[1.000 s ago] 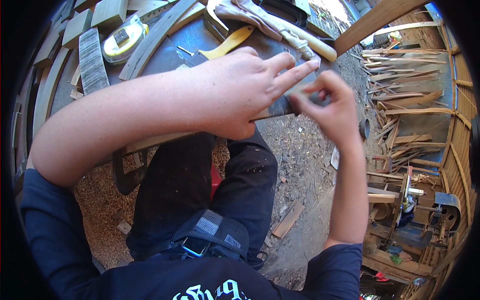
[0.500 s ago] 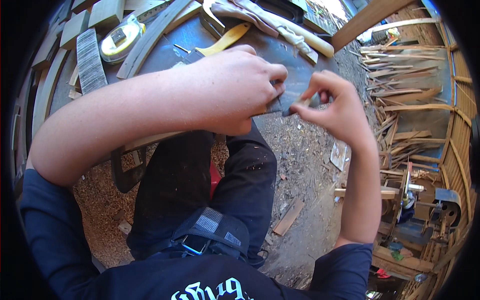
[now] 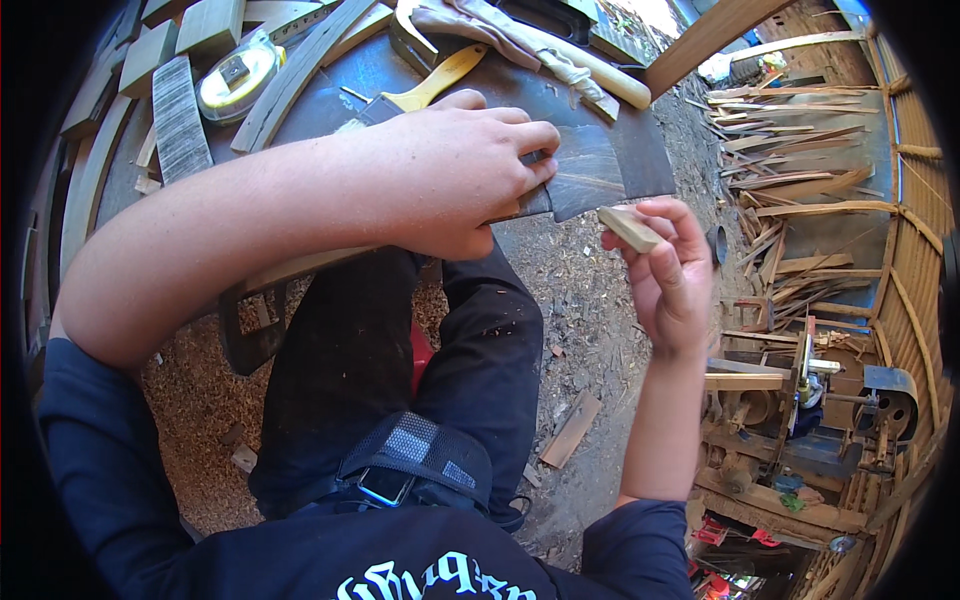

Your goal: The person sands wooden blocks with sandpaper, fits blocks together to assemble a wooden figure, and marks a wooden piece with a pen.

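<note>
My left hand (image 3: pixel 470 175) is closed at the near edge of the dark worktable (image 3: pixel 590 165), its fingers curled down. A dark flat piece (image 3: pixel 537 203) shows just below its fingertips; the rest is hidden under the hand. Off the table's right corner, my right hand (image 3: pixel 675 270) pinches a small pale wooden block (image 3: pixel 630 229) between thumb and fingers, with its broad face tilted upward. The block is apart from the left hand. Behind the left wrist lies a paintbrush (image 3: pixel 440 78) with a yellow handle.
A tape measure (image 3: pixel 238 80), a curved wooden strip (image 3: pixel 305 75) and wood blocks (image 3: pixel 210 25) crowd the table's left. A cloth (image 3: pixel 480 30) lies at the back. A clamp (image 3: pixel 250 340) hangs under the near edge. Wood offcuts (image 3: pixel 800 150) and a machine (image 3: pixel 885 410) stand right.
My right hand has drawn away from the left, down and toward me, and has turned so the pale block faces up. The left hand has shifted slightly left in view, still closed.
</note>
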A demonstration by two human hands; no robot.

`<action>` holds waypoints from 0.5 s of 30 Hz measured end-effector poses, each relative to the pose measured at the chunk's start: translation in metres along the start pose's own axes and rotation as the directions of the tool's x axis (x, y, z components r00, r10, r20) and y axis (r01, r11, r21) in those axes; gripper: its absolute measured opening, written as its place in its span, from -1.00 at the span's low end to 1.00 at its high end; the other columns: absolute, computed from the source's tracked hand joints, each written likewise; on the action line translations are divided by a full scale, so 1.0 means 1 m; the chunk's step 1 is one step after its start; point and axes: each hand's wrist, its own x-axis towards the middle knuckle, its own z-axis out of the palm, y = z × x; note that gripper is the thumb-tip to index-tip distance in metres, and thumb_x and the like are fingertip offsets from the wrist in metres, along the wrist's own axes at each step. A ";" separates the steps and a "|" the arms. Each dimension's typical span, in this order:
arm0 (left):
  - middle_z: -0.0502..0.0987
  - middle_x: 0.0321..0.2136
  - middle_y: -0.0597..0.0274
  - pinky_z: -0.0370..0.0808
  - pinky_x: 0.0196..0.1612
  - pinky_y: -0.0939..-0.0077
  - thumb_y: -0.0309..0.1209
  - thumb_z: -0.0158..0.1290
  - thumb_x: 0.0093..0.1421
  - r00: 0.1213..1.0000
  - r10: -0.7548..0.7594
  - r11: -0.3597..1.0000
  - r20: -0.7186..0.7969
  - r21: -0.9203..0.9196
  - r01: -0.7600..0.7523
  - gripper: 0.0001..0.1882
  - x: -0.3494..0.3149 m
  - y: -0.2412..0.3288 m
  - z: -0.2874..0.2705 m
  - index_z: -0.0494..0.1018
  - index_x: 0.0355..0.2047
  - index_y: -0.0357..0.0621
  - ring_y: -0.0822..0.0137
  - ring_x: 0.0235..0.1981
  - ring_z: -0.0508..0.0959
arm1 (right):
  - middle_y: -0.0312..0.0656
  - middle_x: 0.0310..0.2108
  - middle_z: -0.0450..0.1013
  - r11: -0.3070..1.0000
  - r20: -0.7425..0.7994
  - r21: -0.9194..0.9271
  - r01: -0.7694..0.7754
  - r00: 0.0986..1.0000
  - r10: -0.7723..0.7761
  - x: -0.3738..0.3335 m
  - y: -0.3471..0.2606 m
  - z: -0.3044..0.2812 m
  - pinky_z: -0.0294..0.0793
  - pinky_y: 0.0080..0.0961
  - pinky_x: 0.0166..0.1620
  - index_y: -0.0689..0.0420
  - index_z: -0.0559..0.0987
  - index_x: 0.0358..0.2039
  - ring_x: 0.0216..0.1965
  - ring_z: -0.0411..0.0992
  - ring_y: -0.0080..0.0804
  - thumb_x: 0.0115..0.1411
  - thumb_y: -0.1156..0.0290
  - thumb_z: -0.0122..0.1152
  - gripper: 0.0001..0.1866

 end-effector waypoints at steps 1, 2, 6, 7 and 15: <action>0.40 0.20 0.07 0.34 0.31 0.16 -0.33 0.24 0.02 1.000 -0.005 1.000 0.010 -0.004 0.005 -0.27 -0.001 0.000 0.001 0.44 0.26 -0.28 0.14 0.24 0.44 | 0.06 0.00 0.58 0.977 -0.039 0.213 -0.001 0.999 0.010 -0.003 0.006 0.008 0.59 -0.27 0.09 0.27 0.48 0.09 0.00 0.59 -0.16 0.35 0.23 0.36 -0.54; 0.40 0.20 0.07 0.33 0.31 0.15 -0.32 0.24 0.03 1.000 -0.018 1.000 0.024 -0.005 0.018 -0.26 -0.003 -0.001 0.001 0.44 0.26 -0.28 0.15 0.24 0.44 | 0.08 0.02 0.57 0.907 -0.068 0.420 0.005 0.997 0.026 -0.005 0.014 0.015 0.58 -0.25 0.11 0.26 0.45 0.12 0.01 0.59 -0.12 0.36 0.19 0.34 -0.51; 0.40 0.20 0.08 0.33 0.30 0.14 -0.32 0.23 0.03 1.000 -0.009 1.000 -0.010 0.016 0.009 -0.27 -0.005 -0.002 0.004 0.44 0.26 -0.26 0.16 0.24 0.44 | 0.26 0.07 0.53 0.813 -0.097 0.583 0.004 0.993 0.065 -0.019 0.022 0.028 0.57 -0.14 0.13 0.21 0.43 0.14 0.05 0.59 0.00 0.49 0.08 0.09 -0.54; 0.40 0.20 0.08 0.32 0.30 0.12 -0.28 0.25 0.05 1.000 -0.015 1.000 0.007 0.019 0.015 -0.27 -0.003 -0.001 0.003 0.44 0.26 -0.25 0.15 0.23 0.44 | 0.31 0.05 0.53 0.793 -0.158 0.608 0.026 0.983 0.089 -0.023 0.024 0.032 0.62 -0.12 0.08 0.24 0.41 0.11 0.01 0.61 0.03 0.54 0.05 -0.03 -0.54; 0.54 0.05 0.11 0.48 0.15 0.15 -0.08 0.35 0.15 0.886 0.080 0.986 -0.457 -0.095 -0.139 -0.29 0.012 0.005 0.002 0.47 0.23 -0.14 0.07 0.06 0.59 | 0.22 -0.06 0.60 0.822 -0.283 0.566 -0.060 0.922 0.263 -0.018 0.002 0.078 0.71 -0.21 -0.05 0.32 0.39 0.09 -0.06 0.65 0.01 0.56 0.07 -0.07 -0.52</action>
